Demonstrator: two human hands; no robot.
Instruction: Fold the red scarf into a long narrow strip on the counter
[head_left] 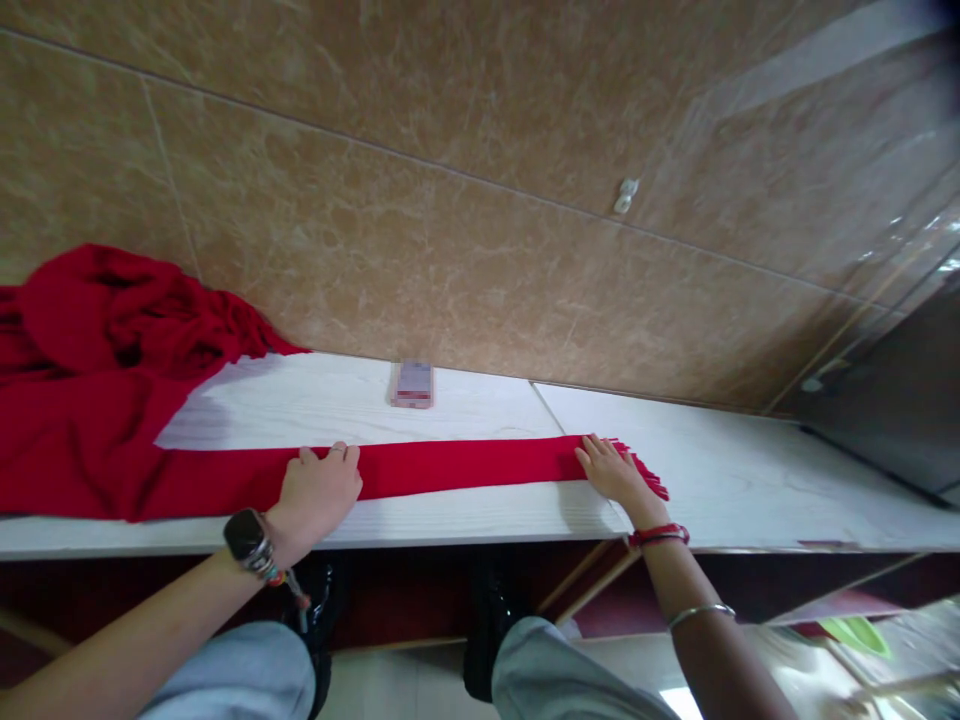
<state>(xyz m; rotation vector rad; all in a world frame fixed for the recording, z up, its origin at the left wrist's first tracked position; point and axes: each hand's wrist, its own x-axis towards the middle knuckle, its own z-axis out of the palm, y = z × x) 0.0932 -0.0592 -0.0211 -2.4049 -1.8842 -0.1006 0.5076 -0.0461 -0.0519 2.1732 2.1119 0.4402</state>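
Observation:
A long red scarf (465,466) lies flattened in a narrow strip along a white wood-grain surface, its fringe (649,474) at the right end. My left hand (319,497) is closed on the strip toward its left part, fingers curled at the far edge. Close to the fringe, my right hand (613,472) lies on the cloth with its fingers stretched out. To the left, the rest of the red cloth (112,330) is heaped in loose folds against the wall. Part of that heap runs out of view.
A phone (412,385) in a clear case lies behind the strip, near the brown tiled wall (420,230). A small white fixture (625,195) sits on the wall. At the far right stands a dark grey panel (892,390). A green basin (856,634) shows low on the right.

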